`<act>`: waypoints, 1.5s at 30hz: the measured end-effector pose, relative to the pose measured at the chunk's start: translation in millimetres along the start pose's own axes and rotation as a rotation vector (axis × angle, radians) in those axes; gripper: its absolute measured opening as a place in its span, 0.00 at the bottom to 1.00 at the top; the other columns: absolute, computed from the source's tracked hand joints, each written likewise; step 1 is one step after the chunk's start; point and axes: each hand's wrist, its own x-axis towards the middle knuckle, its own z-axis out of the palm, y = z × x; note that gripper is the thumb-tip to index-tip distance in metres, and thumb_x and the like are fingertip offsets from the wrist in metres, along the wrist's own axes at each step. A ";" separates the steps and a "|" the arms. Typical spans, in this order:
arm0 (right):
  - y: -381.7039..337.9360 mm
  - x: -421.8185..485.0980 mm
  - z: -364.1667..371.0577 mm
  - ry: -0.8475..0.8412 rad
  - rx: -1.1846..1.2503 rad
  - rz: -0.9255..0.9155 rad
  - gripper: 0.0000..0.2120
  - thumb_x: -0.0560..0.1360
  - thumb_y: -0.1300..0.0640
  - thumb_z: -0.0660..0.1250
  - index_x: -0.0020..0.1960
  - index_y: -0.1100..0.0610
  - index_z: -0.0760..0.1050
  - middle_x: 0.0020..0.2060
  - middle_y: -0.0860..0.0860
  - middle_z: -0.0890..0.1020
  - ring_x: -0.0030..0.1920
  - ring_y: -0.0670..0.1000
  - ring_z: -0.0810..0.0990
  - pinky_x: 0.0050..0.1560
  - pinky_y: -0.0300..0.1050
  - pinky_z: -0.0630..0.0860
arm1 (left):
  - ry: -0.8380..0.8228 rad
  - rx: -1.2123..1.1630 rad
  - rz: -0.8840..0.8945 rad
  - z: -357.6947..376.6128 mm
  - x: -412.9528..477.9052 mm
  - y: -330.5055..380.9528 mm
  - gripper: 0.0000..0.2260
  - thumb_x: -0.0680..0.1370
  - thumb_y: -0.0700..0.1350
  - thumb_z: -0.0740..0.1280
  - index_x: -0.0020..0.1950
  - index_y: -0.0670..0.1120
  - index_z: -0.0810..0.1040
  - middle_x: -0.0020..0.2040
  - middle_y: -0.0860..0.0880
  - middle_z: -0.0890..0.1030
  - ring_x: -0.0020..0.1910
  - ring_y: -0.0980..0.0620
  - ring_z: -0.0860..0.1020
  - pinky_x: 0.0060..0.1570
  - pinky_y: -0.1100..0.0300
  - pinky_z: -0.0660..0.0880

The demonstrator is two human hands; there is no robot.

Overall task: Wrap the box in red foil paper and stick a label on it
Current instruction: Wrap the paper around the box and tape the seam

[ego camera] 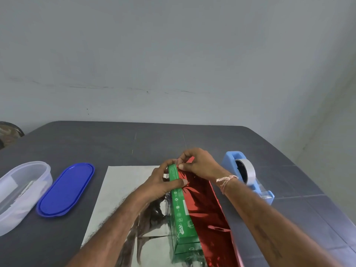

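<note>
A plain pale grey wall (173,54) fills the upper half, with faint dark scuffs and specks low down. On the right it meets a side wall (331,93) in a soft corner. Below stands a dark grey table (134,139) with rounded far corners, evenly lit. A mottled brown shape (8,133) shows past its left edge.
</note>
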 end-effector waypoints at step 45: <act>3.6 -3.2 11.5 0.177 -0.014 0.071 0.16 0.71 0.49 0.79 0.56 0.49 0.78 0.44 0.45 0.83 0.46 0.47 0.83 0.50 0.45 0.80 | 0.000 -0.046 0.007 1.6 -0.5 -1.6 0.35 0.64 0.55 0.81 0.69 0.62 0.71 0.63 0.46 0.77 0.56 0.46 0.83 0.53 0.49 0.83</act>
